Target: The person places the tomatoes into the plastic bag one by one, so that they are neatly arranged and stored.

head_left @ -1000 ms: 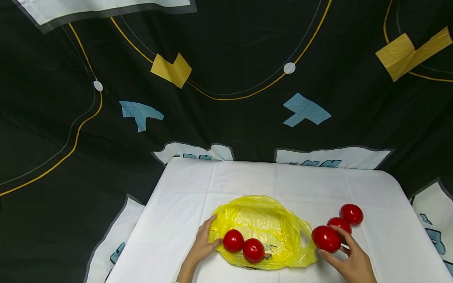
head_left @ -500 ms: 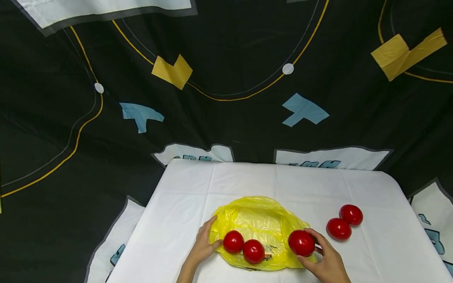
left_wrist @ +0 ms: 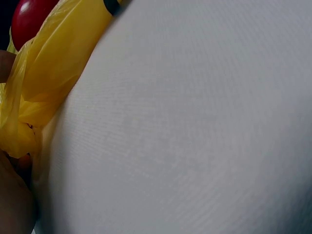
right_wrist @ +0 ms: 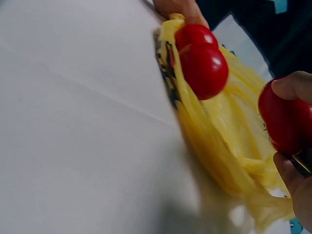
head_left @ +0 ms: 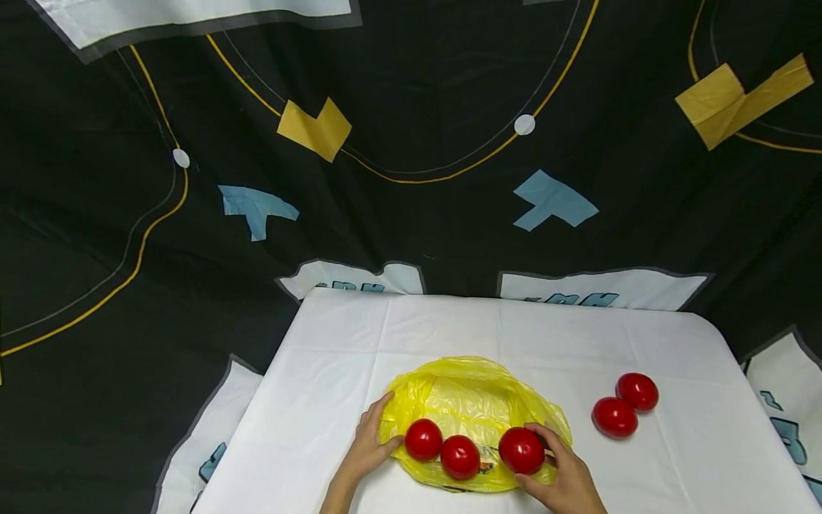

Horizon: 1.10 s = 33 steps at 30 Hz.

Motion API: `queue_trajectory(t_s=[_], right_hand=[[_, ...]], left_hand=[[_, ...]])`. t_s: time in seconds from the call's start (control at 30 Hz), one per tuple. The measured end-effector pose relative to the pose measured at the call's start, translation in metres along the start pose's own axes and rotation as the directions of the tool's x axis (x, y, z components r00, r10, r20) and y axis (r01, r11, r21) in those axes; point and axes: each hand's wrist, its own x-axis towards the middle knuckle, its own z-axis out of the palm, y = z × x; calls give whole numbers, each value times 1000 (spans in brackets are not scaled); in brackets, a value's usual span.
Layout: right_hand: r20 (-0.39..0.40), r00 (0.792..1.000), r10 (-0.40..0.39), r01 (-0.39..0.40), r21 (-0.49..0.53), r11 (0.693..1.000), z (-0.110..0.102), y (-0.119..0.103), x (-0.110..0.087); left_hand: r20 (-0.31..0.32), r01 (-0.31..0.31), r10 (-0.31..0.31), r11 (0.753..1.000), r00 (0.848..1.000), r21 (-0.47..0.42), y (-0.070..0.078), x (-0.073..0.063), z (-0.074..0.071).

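Observation:
A yellow plastic bag [head_left: 475,385] lies spread on the white table, its mouth gaping. Two glossy red tomatoes, a left one [head_left: 423,439] and a right one [head_left: 460,457], rest side by side in its front part. My left hand [head_left: 369,442] grips the bag's left edge, thumb beside the left tomato; in the left wrist view the yellow film [left_wrist: 63,53] bunches at the fingers. My right hand [head_left: 561,475] holds a third tomato [head_left: 521,450] between thumb and fingers over the bag's right part. The right wrist view shows this held tomato [right_wrist: 285,117] close up, thumb across it.
Two more red tomatoes, a nearer one [head_left: 614,417] and a farther one [head_left: 637,392], sit together on the white tablecloth [head_left: 706,400] right of the bag. Behind the table hangs a dark patterned cloth [head_left: 411,228].
My right hand has carried its tomato leftward from beside the two loose ones to over the bag's right part. My left hand and the two tomatoes in the bag have stayed put.

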Motion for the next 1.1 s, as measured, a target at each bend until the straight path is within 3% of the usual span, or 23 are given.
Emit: queue_trajectory(t_s=[0.5,1.1], right_hand=[[137,990,-17,24,-52,998,25,19,8],[160,986,-34,43,-56,998,38,26,10]], left_hand=[[-1,-1,1,1000,1000,10,-3,-1,1],[-7,-23,23,1000,1000,19,-2,1,2]])
